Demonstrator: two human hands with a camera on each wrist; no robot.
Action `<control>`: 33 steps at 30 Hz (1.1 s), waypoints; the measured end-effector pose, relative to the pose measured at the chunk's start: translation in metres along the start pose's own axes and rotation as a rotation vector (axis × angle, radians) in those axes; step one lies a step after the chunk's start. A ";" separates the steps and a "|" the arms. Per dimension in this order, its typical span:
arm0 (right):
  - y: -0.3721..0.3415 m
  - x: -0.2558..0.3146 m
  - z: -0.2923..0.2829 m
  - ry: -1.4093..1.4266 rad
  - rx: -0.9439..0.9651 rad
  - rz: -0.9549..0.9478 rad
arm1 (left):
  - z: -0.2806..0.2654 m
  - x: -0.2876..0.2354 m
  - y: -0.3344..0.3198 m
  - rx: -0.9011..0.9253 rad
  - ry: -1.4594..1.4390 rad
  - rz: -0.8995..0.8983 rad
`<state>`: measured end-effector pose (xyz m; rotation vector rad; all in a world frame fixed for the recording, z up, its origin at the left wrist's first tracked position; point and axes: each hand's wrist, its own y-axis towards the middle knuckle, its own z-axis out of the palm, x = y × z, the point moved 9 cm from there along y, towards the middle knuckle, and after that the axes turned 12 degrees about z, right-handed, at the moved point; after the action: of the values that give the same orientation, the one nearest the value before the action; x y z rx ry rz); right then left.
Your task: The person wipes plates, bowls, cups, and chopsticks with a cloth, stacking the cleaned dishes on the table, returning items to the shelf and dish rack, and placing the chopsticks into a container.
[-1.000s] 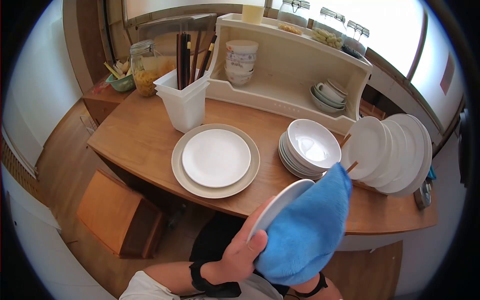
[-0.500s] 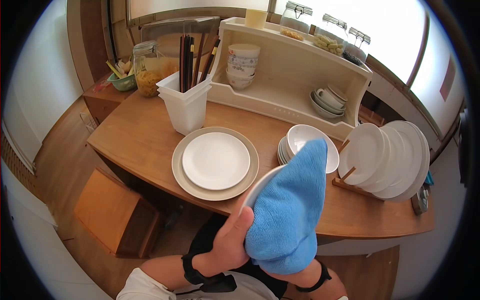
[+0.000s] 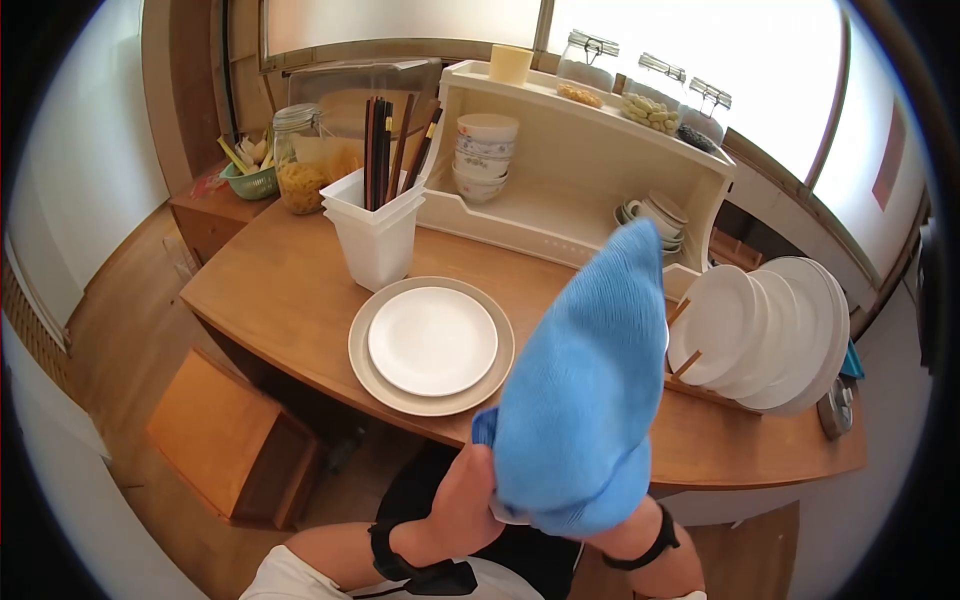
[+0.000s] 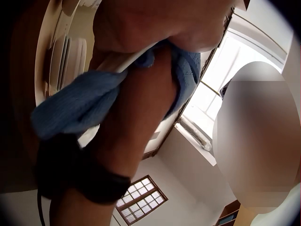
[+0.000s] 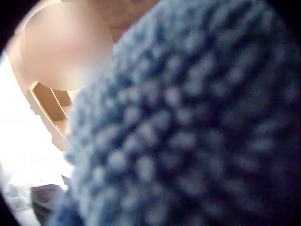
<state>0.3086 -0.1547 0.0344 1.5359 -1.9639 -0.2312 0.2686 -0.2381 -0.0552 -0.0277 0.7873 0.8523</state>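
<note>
In front of the tabletop (image 3: pixel 255 275), left hand (image 3: pixel 462 505) grips white dish (image 4: pixel 118 61), mostly hidden by blue cloth (image 3: pixel 580 380). Right hand (image 3: pixel 620 522) under cloth; finger pose cannot be told. Stacked plates (image 3: pixel 432 342) lie beyond.

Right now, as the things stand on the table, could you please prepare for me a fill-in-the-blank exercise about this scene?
The left hand grips a dish, mostly hidden by a cloth whose colour is ____.
On top of the shelf, the number of clip-top glass jars is ____.
The stacked white containers hold long, thin eating utensils called ____.

Missing words: blue; three; chopsticks.
</note>
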 end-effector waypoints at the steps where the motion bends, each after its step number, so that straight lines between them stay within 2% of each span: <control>1: 0.001 -0.001 -0.003 0.009 -0.011 0.001 | 0.010 -0.004 0.005 0.100 0.015 0.048; 2: 0.002 -0.002 -0.007 0.017 -0.021 0.001 | 0.009 -0.007 0.008 0.105 0.013 0.051; 4: 0.002 -0.003 -0.009 0.037 -0.029 0.003 | 0.014 -0.024 0.009 0.274 0.154 0.187; 5: -0.004 -0.009 -0.007 -0.139 -0.056 -0.059 | 0.002 -0.027 0.006 0.166 0.206 0.190; 6: -0.015 -0.016 -0.001 -0.141 -0.039 -0.054 | -0.003 -0.029 0.002 0.153 0.197 0.182; 8: -0.038 -0.040 0.008 0.265 0.058 0.133 | -0.012 -0.038 -0.004 0.119 0.104 0.240; 9: -0.043 -0.031 0.003 0.378 0.012 0.092 | -0.014 -0.039 -0.007 0.110 0.101 0.265; 10: -0.060 -0.047 0.017 0.726 -0.047 0.285 | -0.018 -0.029 -0.012 0.110 0.094 0.262; 12: -0.083 -0.061 0.044 1.275 -0.072 0.638 | -0.022 -0.025 -0.031 0.154 0.625 0.500; 13: -0.092 -0.069 0.050 1.282 -0.078 0.634 | -0.014 -0.038 -0.045 -0.064 0.898 0.797; 14: -0.104 -0.088 0.066 1.288 -0.006 0.710 | -0.010 -0.022 -0.037 0.171 0.044 0.736; 15: -0.114 -0.101 0.076 1.290 0.068 0.787 | 0.001 -0.023 -0.035 0.196 0.016 0.769; 16: -0.119 -0.108 0.071 1.295 0.064 0.784 | 0.011 -0.028 -0.031 0.222 -0.014 0.801; 17: -0.121 -0.116 0.060 1.129 0.032 0.749 | 0.007 -0.040 -0.027 0.226 -0.012 0.801; 19: -0.117 -0.118 0.032 0.880 -0.049 0.712 | 0.019 -0.044 -0.019 0.558 0.511 0.606; 20: -0.118 -0.118 0.031 0.879 -0.048 0.710 | 0.020 -0.054 -0.013 0.557 0.511 0.608; 22: -0.119 -0.117 0.029 0.820 -0.046 0.695 | 0.028 -0.047 -0.001 0.614 0.342 0.277; 23: -0.119 -0.117 0.029 0.793 -0.044 0.689 | 0.026 -0.048 0.003 0.503 0.401 0.207; 24: -0.120 -0.116 0.028 0.766 -0.041 0.685 | 0.027 -0.049 0.002 0.504 0.404 0.205; 26: -0.121 -0.116 0.026 0.710 -0.042 0.672 | 0.010 -0.049 0.007 0.275 0.373 0.140; 27: -0.122 -0.115 0.025 0.678 -0.045 0.664 | 0.012 -0.051 0.002 0.238 0.354 0.210; 28: -0.122 -0.115 0.025 0.646 -0.047 0.654 | 0.022 -0.050 -0.003 0.315 0.229 0.289; 30: -0.124 -0.113 0.024 0.586 -0.041 0.638 | 0.025 -0.044 -0.015 0.260 -0.003 0.370; 32: -0.125 -0.111 0.025 0.532 -0.030 0.619 | 0.023 -0.033 -0.019 0.322 -0.033 0.369; 33: -0.126 -0.110 0.025 0.503 -0.027 0.613 | 0.026 -0.033 -0.019 0.321 -0.046 0.451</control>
<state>0.4104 -0.0972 -0.0875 0.8016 -1.8887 0.3518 0.2843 -0.2649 -0.0212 0.4680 0.8942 1.1358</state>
